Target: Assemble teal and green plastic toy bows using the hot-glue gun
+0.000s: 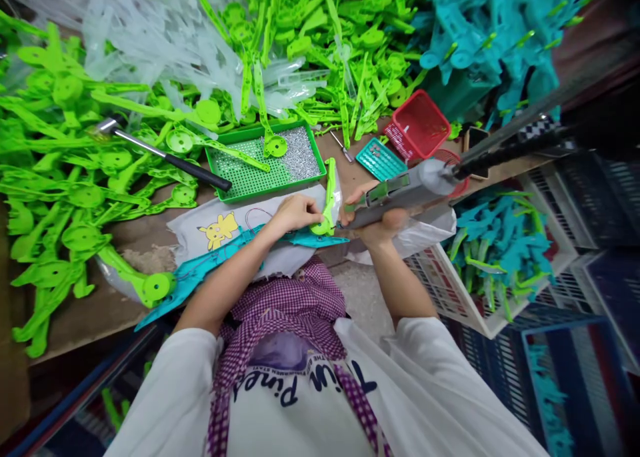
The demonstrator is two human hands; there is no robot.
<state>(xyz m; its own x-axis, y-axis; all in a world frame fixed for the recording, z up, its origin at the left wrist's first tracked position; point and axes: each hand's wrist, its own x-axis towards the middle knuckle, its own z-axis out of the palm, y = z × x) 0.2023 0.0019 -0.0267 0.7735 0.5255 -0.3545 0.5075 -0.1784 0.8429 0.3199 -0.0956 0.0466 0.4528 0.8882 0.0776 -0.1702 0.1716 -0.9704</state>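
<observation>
My right hand (383, 227) is wrapped round a grey power screwdriver (407, 192), its tip pointing left at the joint of a lime-green plastic part (330, 197). That part has a clear plastic piece along its side and stands across a long turquoise plastic part (213, 260). My left hand (299, 212) is closed, thumb and fingers pinched at the round end of the lime-green part. Anything small between these fingertips is hidden. Another round lime-green joint (157, 287) sits at the turquoise part's left end. Under them lies a grey cloth (187, 234) with a yellow cartoon figure.
A green tray (235, 194) holds small metal pieces. A hammer (170, 156) rests on piled lime-green parts (65, 177). A red basket (425, 120) and a small turquoise tray (367, 156) stand behind the screwdriver. At right, a white crate (445, 290) holds turquoise-and-green pieces.
</observation>
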